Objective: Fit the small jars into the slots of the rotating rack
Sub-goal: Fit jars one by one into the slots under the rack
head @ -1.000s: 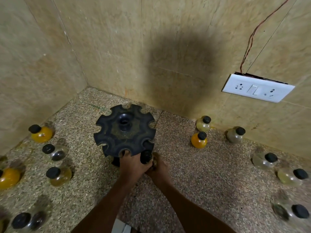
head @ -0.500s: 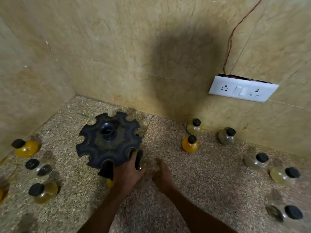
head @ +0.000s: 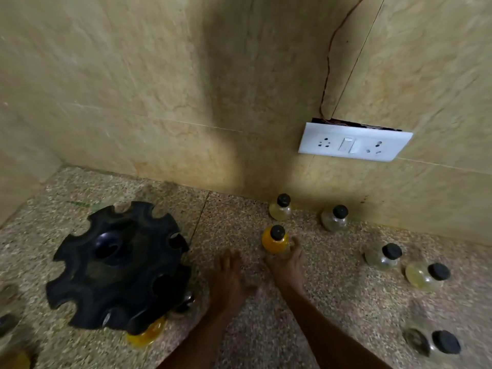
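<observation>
Change since earlier frames: both hands have been drawn off the rack, where they were busy at its near rim; the right hand has been carried to the orange jar, and the view has been swung rightward, so the rack is now seen at lower left.
Orange jar (head: 274, 240): stood upright on the speckled floor (head: 332, 302) at centre frame, black-capped, just beyond the right fingertips.
Right hand (head: 287, 265): reached forward with fingers spread around the base of the orange jar and touching it; a closed grip is not shown, and the blur leaves it uncertain whether the jar is held.
Left hand (head: 230, 278): laid flat and relaxed above the floor between rack and orange jar, nothing held, fingers extended.
Rack (head: 119, 265): black, notched round the rim, set at lower left, well apart from the right hand and near the left one.
Jars under the rack: an orange-filled jar (head: 146, 334) is seen below the near rim, and a dark jar (head: 186, 302) at the right rim; whether they are seated in slots cannot be told.
Loose jars: a pale yellow jar (head: 281, 210) and a clear jar (head: 335, 218) are stood by the wall; further jars (head: 383, 257) are lined along the right side.
Wall: a white socket plate (head: 354, 141) is fixed at upper right.
</observation>
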